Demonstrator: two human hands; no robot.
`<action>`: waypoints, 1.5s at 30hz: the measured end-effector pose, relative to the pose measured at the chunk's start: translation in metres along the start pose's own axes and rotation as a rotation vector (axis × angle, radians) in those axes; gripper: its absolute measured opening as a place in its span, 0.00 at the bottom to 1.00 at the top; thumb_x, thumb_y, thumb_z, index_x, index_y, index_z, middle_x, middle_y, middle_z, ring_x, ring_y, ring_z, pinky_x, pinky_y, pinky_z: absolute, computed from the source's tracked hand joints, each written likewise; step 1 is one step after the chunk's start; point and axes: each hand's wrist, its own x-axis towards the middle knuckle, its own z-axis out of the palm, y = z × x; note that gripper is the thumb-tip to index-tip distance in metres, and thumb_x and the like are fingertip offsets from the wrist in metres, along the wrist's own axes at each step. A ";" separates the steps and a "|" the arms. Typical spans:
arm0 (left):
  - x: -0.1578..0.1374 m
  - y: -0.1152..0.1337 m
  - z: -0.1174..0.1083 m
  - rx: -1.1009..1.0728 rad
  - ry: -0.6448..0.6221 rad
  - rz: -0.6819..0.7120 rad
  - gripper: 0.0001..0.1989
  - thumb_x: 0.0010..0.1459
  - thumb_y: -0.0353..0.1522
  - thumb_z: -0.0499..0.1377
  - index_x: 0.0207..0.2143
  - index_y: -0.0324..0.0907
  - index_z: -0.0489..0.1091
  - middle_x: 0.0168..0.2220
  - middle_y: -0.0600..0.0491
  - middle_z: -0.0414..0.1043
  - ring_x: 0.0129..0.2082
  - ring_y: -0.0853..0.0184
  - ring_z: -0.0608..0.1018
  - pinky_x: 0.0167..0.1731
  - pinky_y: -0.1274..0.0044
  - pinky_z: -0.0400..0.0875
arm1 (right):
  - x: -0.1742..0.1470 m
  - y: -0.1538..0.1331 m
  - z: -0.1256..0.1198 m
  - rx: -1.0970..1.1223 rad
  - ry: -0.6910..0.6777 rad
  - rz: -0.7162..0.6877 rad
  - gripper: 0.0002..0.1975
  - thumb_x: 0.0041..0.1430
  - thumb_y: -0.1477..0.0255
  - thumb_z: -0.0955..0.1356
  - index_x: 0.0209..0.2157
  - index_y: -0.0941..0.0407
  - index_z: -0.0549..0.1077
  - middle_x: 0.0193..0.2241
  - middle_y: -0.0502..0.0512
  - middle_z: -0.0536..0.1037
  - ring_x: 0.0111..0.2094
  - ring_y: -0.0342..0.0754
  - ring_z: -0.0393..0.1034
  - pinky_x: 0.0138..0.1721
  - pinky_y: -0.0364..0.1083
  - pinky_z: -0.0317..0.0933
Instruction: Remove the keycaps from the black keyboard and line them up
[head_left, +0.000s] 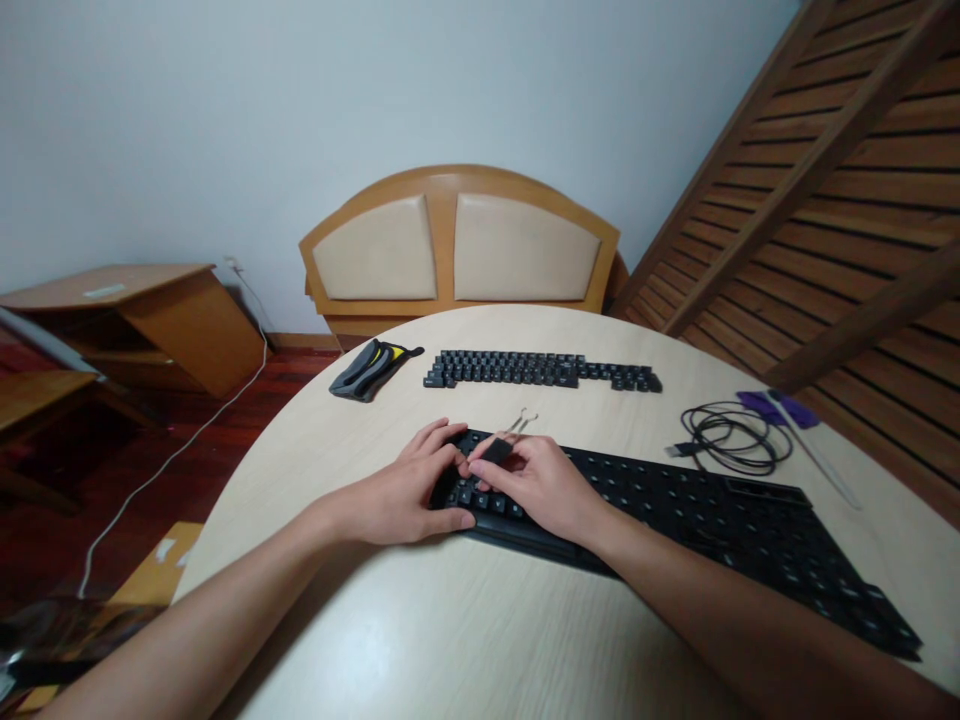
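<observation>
1. Pale wall and a padded wooden headboard (pixel 457 250) stand behind a round wooden desk (pixel 420 640); only the head view is given, so all of this comes from it.
2. Across the near half of the desk lies a black keyboard (pixel 675 520), most of it stripped of caps; only the left end, under the hands, seems to carry any.
3. The left hand (pixel 405 490) rests on that left end, its fingers loosely curled on the frame, holding nothing that I can make out.
4. The right hand (pixel 536 480) pinches a keycap (pixel 495 450) between thumb and forefinger, just above the keyboard's upper left corner.
5. A wire puller (pixel 521 420) lies just behind the hands.
6. Farther back, loose keycaps (pixel 540 368) sit in tidy rows, well apart from the keyboard.
7. Judging by this, the caps are mostly off and few remain.
8. A pouch (pixel 371 368) lies left; a coiled cable (pixel 731 438) lies right.
</observation>
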 end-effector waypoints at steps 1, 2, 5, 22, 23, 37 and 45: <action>0.000 -0.001 0.000 -0.007 -0.013 -0.015 0.25 0.57 0.45 0.62 0.53 0.44 0.64 0.69 0.43 0.43 0.69 0.48 0.42 0.65 0.54 0.47 | 0.000 0.000 0.000 -0.004 0.000 -0.005 0.10 0.61 0.65 0.68 0.38 0.56 0.78 0.36 0.54 0.80 0.32 0.47 0.75 0.38 0.44 0.67; 0.000 -0.002 0.000 -0.018 -0.021 -0.022 0.25 0.58 0.45 0.62 0.53 0.44 0.64 0.69 0.42 0.43 0.69 0.49 0.42 0.65 0.54 0.47 | 0.000 -0.001 0.000 -0.008 -0.001 -0.008 0.10 0.61 0.65 0.68 0.38 0.56 0.78 0.36 0.54 0.80 0.33 0.47 0.75 0.38 0.44 0.67; 0.000 -0.003 0.000 -0.040 -0.020 -0.023 0.25 0.58 0.45 0.62 0.53 0.44 0.64 0.69 0.42 0.43 0.69 0.48 0.44 0.65 0.53 0.47 | 0.000 -0.002 0.000 -0.028 -0.002 -0.020 0.09 0.60 0.67 0.69 0.39 0.55 0.79 0.36 0.53 0.81 0.35 0.47 0.75 0.40 0.45 0.67; 0.000 -0.004 0.002 -0.062 -0.002 -0.009 0.21 0.58 0.45 0.62 0.49 0.44 0.65 0.70 0.44 0.43 0.70 0.49 0.42 0.65 0.53 0.44 | 0.000 -0.002 -0.001 -0.308 0.006 -0.110 0.06 0.60 0.69 0.70 0.37 0.52 0.79 0.37 0.48 0.82 0.34 0.44 0.75 0.38 0.42 0.63; 0.000 -0.004 0.002 -0.062 -0.001 -0.007 0.21 0.58 0.45 0.62 0.49 0.44 0.65 0.70 0.44 0.43 0.70 0.49 0.42 0.65 0.53 0.44 | 0.000 -0.002 -0.001 -0.310 0.006 -0.118 0.06 0.60 0.68 0.70 0.37 0.52 0.80 0.37 0.48 0.82 0.34 0.44 0.75 0.39 0.42 0.62; 0.001 0.002 0.000 -0.041 -0.016 -0.030 0.18 0.59 0.45 0.61 0.45 0.43 0.65 0.70 0.42 0.43 0.70 0.49 0.42 0.65 0.53 0.44 | 0.001 0.001 0.000 -0.427 -0.018 -0.195 0.09 0.62 0.64 0.69 0.37 0.53 0.81 0.36 0.51 0.83 0.38 0.48 0.76 0.42 0.44 0.62; 0.000 0.000 0.002 -0.037 -0.017 -0.021 0.18 0.63 0.46 0.56 0.47 0.44 0.64 0.70 0.45 0.41 0.70 0.51 0.40 0.66 0.54 0.43 | -0.003 -0.010 0.007 -0.540 0.004 -0.119 0.10 0.65 0.66 0.66 0.36 0.54 0.79 0.37 0.55 0.82 0.39 0.50 0.76 0.41 0.45 0.61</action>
